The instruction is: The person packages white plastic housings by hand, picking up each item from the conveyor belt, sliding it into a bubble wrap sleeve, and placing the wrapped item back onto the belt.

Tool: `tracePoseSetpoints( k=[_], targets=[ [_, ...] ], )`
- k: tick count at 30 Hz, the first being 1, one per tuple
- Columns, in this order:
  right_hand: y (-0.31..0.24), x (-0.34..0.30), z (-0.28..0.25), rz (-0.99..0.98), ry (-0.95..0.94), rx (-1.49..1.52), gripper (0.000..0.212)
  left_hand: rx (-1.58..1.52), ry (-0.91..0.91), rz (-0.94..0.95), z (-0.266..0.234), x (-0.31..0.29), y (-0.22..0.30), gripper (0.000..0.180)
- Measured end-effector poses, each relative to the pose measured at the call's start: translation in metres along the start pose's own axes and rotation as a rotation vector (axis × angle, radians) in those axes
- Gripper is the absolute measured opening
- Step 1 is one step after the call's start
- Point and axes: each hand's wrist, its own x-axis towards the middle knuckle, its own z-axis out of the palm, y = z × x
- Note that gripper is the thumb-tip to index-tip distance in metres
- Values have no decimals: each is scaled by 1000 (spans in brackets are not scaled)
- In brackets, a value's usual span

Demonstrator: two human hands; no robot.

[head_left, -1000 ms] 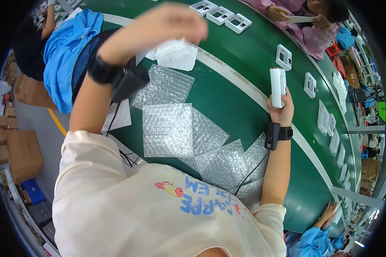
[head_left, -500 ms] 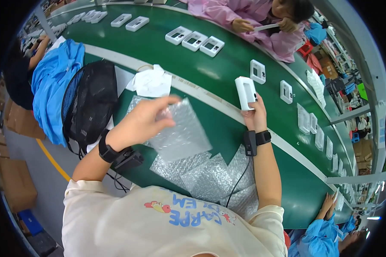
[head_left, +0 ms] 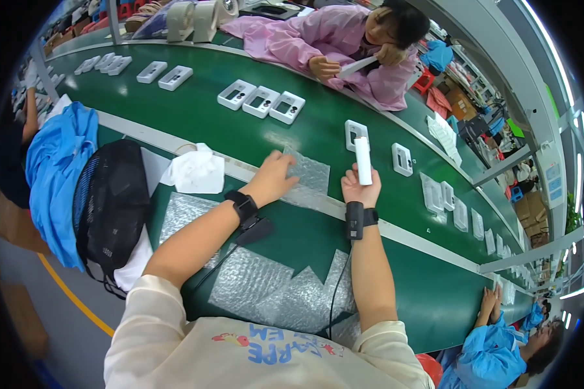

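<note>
My left hand (head_left: 272, 176) reaches over the pale strip along the belt's near edge. Its fingers pinch a clear bubble-wrap bag (head_left: 313, 174), which hangs over the strip and the green belt. To its right, my right hand (head_left: 360, 188) is closed round the lower end of a white plastic housing (head_left: 363, 159). The housing stands turned edge-on, so its windowed front is hidden. Just behind it lies another white housing (head_left: 352, 134) with a rectangular opening. More bubble-wrap bags (head_left: 250, 279) lie overlapping in front of my body.
Several white housings (head_left: 261, 102) are spaced along the green belt (head_left: 194, 110). At the left lie a black bag (head_left: 113, 201), blue cloth (head_left: 55, 175) and white crumpled cloth (head_left: 194, 170). A person in pink (head_left: 298, 42) sits across; another in blue (head_left: 486, 356) is at lower right.
My left hand has carried the bubble-wrap bag forward and right, closer to my right hand. The housing in my right hand has turned from showing its front to edge-on. The view has shifted.
</note>
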Motion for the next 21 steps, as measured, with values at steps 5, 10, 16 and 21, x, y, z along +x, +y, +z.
tracePoseSetpoints(
  k=[5,10,16,21],
  targets=[
    [8,0,11,30,-84,-60,23,50,-370,125,0,0,-2,29],
    [11,-1,20,37,-64,-136,26,-133,-536,312,-7,2,-2,22],
    [19,-5,28,-64,4,-356,38,-131,-592,137,-11,4,-1,22],
    [26,-10,30,-51,-14,-467,43,-49,-539,179,-11,-2,2,22]
  ],
)
